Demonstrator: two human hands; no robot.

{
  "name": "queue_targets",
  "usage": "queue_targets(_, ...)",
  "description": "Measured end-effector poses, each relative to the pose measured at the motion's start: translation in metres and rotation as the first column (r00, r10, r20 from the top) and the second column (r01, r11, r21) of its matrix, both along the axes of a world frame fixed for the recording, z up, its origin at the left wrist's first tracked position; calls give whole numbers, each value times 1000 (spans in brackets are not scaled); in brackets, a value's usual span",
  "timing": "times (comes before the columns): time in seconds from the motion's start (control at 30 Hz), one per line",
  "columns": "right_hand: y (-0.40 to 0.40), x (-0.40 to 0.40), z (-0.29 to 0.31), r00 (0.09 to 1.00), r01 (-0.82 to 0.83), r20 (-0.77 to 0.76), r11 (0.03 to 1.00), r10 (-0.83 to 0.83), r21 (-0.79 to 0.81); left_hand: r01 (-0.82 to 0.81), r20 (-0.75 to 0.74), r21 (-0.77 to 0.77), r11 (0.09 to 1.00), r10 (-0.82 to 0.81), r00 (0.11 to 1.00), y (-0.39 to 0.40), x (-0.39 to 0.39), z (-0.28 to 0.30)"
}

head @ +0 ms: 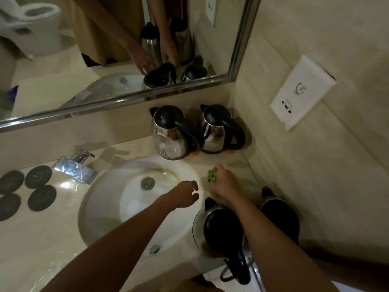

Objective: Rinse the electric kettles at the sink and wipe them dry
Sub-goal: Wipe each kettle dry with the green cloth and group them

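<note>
Two steel kettles with black lids stand at the back of the counter, one [171,133] left of the other [219,129]. A third kettle [221,226] stands at the front beside the sink [117,207], and a fourth [280,216] sits to its right, partly hidden by my right arm. My right hand [225,182] grips a crumpled green cloth [211,175] on the counter between the kettles. My left hand [185,194] hovers over the basin's right rim with loosely curled fingers, holding nothing.
A chrome tap [75,165] stands at the sink's back left. Several black round kettle bases [37,177] lie on the counter at left. A mirror [117,49] runs along the back wall. A white wall plate [301,91] is on the right wall.
</note>
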State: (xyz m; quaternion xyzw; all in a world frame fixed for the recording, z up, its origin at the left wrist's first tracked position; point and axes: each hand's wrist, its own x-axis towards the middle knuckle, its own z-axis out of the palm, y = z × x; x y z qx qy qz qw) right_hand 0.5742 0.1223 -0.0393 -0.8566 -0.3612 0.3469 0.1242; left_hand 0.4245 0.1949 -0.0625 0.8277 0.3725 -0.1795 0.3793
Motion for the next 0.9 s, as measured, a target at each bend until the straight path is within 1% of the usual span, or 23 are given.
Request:
queue_targets(0.1,-2,-2,29,999,4,-49,991,3,135,-93,97,-9,996,93,991,-4,-9,14)
queue_targets(0.2,-17,-10,56,1000,-23,1,976,23,216,-164,170,-22,986,165,971,-14,-16,32)
queue_targets(0.3,-39,-23,78,1000,19,-1,949,-19,314,-186,234,4,982,180,956,-31,-23,49)
queue_targets(0.4,-66,-40,96,998,67,-5,941,-69,332,-207,299,36,978,187,936,-52,-34,64)
queue_targets(0.47,-87,-49,102,993,99,27,936,-114,337,-226,332,39,973,201,922,-67,-43,73)
queue_targets(0.53,-110,-57,104,979,150,78,926,-187,346,-226,361,42,973,196,912,-85,-51,81)
queue_targets(0.6,-136,-66,103,964,214,75,909,-256,357,-229,389,31,973,199,900,-105,-58,85)
queue_targets(0.77,-187,-85,101,949,302,-29,878,-314,370,-256,345,-5,967,242,907,-151,-65,81)
queue_targets(0.8,-194,-88,102,945,313,-30,873,-326,373,-265,332,-25,964,258,907,-159,-65,80)
queue_targets(0.87,-206,-92,101,931,348,-32,859,-364,374,-304,288,-103,947,321,902,-173,-63,81)
queue_targets(0.9,-211,-92,98,919,379,-47,846,-391,374,-337,256,-166,927,370,893,-179,-61,80)
